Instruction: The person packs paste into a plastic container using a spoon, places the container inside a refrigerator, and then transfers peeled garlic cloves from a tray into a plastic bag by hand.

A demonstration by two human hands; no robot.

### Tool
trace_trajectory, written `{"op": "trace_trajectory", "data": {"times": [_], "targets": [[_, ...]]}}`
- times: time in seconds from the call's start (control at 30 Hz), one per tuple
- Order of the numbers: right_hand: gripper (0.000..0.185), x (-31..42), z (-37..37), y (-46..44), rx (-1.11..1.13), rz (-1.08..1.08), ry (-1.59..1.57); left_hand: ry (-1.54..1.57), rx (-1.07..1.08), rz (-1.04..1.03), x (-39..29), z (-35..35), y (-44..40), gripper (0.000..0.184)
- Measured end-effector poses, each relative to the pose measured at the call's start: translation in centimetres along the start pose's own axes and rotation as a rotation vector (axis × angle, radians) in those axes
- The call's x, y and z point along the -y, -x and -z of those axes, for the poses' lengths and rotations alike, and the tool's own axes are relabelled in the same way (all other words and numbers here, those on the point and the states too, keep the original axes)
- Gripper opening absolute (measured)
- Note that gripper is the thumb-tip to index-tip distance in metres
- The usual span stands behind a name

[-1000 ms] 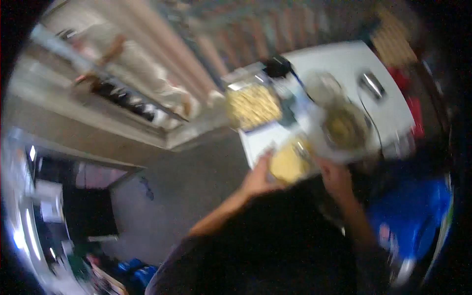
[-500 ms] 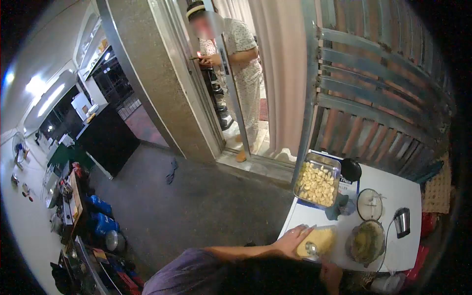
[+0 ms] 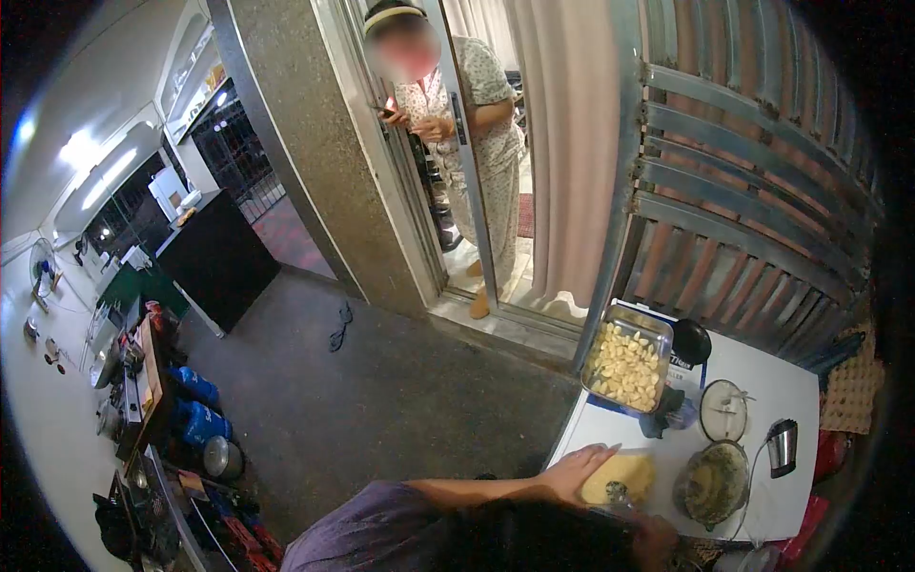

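Note:
My left hand (image 3: 576,471) lies along the left side of a pale yellow, mashed-looking mass (image 3: 624,477) on the white table, its fingers stretched out. What holds this mass is hard to make out. A small shiny metal piece (image 3: 618,493) sits at its near edge. Low in the view, my right hand (image 3: 654,540) is dark and blurred close to the mass, with its fingers unreadable. Right of the mass stands a blender jar or pot (image 3: 712,484) with greenish-yellow residue inside. Beyond is a metal tray (image 3: 627,357) of peeled, garlic-like cloves.
A round lid (image 3: 724,411), a steel motor unit (image 3: 782,448) with a cord, a dark bowl (image 3: 690,342) and a dark cloth (image 3: 662,413) share the white table (image 3: 762,367). A person (image 3: 481,143) stands in the doorway holding a phone. Blue gas cylinders (image 3: 202,428) stand left.
The view has shifted a little, so the table things appear lower and further right. My left hand stays beside the yellow mass; my right hand has moved slightly. The person in the doorway leans further forward.

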State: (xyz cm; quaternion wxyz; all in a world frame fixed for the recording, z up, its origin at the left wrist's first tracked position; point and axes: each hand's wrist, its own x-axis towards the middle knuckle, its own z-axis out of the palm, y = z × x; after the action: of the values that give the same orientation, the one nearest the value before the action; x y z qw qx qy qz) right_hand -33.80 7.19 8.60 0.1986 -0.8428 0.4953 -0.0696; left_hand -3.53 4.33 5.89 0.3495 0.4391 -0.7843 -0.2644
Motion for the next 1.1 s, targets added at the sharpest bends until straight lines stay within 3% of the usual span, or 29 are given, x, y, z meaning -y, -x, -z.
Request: {"op": "trace_trajectory", "data": {"times": [0.2, 0.3, 0.5, 0.6, 0.7, 0.9, 1.1], "targets": [[0.028, 2.5, 1.7, 0.2, -0.136, -0.057, 0.111, 0.036, -0.017, -0.049, 0.6, 0.1, 0.0, 0.119], [0.029, 0.1, -0.5, 0.5, -0.235, -0.032, 0.152, -0.002, -0.017, -0.06, 1.1, -0.1, 0.2, 0.118], [0.035, -1.0, -1.1, 0.7, -0.18, -0.129, 0.056, 0.014, -0.014, -0.085, 1.8, -0.2, 0.4, 0.119], [0.038, -0.9, -1.2, 0.2, -0.081, -0.287, -0.205, 0.029, -0.011, -0.083, 2.0, -0.1, 0.5, 0.119], [0.039, 0.3, -0.4, 0.0, -0.051, -0.423, -0.174, 0.035, -0.009, -0.081, 1.9, 0.1, 0.5, 0.116], [0.041, 3.2, 2.2, -0.4, -0.009, -0.482, -0.147, 0.045, -0.024, -0.089, 2.1, -0.1, 0.6, 0.11], [0.04, 0.8, 0.5, -0.5, 0.009, -0.468, -0.166, 0.065, -0.031, -0.086, 2.4, -0.5, 0.7, 0.106]]}}
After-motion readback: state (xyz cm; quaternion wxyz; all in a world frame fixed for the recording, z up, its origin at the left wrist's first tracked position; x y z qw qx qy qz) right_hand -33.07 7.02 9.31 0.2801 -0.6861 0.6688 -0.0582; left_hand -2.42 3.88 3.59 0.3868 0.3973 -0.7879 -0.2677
